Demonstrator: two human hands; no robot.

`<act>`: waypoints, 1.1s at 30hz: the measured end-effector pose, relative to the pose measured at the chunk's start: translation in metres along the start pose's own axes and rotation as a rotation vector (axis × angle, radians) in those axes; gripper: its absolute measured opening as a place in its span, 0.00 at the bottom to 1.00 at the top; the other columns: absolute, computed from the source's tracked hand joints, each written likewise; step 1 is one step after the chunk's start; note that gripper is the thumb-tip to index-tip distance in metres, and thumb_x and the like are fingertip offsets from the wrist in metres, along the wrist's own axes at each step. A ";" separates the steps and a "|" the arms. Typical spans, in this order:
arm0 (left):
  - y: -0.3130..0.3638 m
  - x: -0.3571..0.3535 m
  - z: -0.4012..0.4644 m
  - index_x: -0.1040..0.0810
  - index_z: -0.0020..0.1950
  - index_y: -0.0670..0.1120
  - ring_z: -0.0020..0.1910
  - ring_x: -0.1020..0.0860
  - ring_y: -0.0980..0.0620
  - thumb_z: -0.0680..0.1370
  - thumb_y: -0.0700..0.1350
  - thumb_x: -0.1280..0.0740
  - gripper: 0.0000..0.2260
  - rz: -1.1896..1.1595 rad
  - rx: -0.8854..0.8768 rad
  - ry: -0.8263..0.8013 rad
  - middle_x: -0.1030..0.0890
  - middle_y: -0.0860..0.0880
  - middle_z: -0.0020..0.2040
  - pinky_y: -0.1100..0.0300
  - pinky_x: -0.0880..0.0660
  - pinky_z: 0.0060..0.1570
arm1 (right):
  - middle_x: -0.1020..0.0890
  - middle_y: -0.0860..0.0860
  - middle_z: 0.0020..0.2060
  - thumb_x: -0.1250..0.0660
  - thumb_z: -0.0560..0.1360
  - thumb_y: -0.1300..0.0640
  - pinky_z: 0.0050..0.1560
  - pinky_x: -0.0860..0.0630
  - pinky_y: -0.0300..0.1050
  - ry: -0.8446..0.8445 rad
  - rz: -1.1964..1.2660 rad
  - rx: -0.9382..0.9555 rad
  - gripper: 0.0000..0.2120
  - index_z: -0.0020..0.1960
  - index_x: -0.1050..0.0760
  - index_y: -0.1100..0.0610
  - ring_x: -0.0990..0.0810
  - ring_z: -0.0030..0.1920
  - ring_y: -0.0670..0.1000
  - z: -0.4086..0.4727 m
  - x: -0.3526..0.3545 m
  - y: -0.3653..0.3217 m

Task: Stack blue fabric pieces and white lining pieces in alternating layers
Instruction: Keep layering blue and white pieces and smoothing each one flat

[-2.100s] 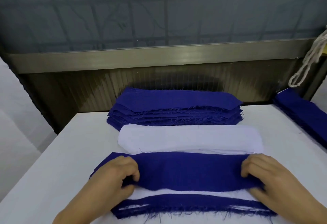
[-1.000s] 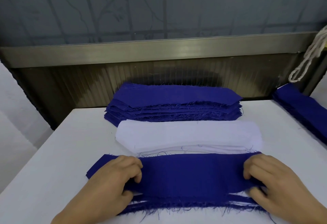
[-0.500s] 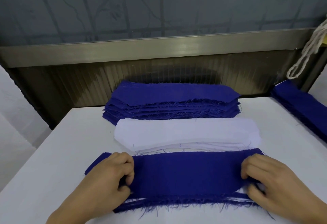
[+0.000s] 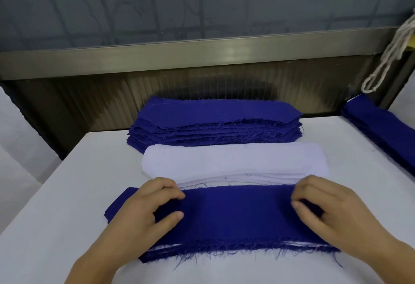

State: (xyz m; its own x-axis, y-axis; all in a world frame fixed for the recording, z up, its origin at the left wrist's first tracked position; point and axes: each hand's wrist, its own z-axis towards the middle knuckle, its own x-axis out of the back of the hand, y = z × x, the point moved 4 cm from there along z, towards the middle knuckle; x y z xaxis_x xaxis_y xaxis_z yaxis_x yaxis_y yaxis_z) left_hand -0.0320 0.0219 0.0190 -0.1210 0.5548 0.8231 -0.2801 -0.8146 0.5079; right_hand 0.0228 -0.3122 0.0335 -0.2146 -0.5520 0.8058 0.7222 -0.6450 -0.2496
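White tabletop (image 4: 56, 194) fills the lower frame. Centre frame, the white lining pile (image 4: 233, 160) runs left-right, just beyond both hands. My left fingers (image 4: 166, 191) and right fingers (image 4: 307, 194) curl, pinching the blue piece (image 4: 235, 212) topping the mixed stack.

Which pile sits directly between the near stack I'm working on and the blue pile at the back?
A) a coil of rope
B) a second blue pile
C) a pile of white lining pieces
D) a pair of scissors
C: the pile of white lining pieces lies just beyond the blue piece on top of the near stack, held by both hands, and in front of the back blue pile.
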 end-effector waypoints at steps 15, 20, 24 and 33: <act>-0.014 -0.008 -0.001 0.27 0.38 0.56 0.44 0.28 0.60 0.70 0.37 0.34 0.12 0.109 0.124 -0.152 0.27 0.60 0.49 0.72 0.32 0.40 | 0.29 0.38 0.31 0.35 0.73 0.55 0.30 0.30 0.39 -0.216 -0.094 -0.316 0.06 0.39 0.29 0.46 0.29 0.31 0.41 -0.013 -0.018 0.019; -0.025 -0.002 0.002 0.29 0.34 0.53 0.43 0.28 0.58 0.71 0.37 0.36 0.12 0.168 0.224 -0.085 0.26 0.59 0.44 0.68 0.31 0.38 | 0.27 0.43 0.31 0.39 0.75 0.50 0.33 0.28 0.42 -0.280 -0.282 -0.535 0.08 0.38 0.35 0.47 0.27 0.31 0.45 -0.016 -0.010 0.039; -0.021 0.004 0.014 0.28 0.41 0.60 0.41 0.28 0.63 0.74 0.43 0.34 0.10 0.276 0.232 0.006 0.26 0.64 0.42 0.70 0.33 0.37 | 0.26 0.45 0.28 0.41 0.75 0.49 0.29 0.33 0.42 -0.304 -0.433 -0.590 0.09 0.37 0.36 0.48 0.27 0.30 0.46 0.000 -0.003 0.052; -0.013 -0.016 0.070 0.36 0.75 0.53 0.71 0.40 0.59 0.76 0.54 0.33 0.28 0.276 0.134 0.016 0.37 0.57 0.74 0.71 0.49 0.67 | 0.30 0.42 0.61 0.32 0.74 0.52 0.57 0.32 0.38 -0.403 -0.145 -0.389 0.21 0.65 0.32 0.46 0.30 0.60 0.46 0.061 -0.035 0.062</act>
State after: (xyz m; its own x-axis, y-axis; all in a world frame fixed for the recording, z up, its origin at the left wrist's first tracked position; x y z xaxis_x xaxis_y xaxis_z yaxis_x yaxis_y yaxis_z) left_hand 0.0408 0.0118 0.0168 -0.1906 0.3114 0.9310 -0.1064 -0.9493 0.2958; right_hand 0.1152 -0.3006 0.0220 0.0291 -0.2484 0.9682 0.3927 -0.8879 -0.2396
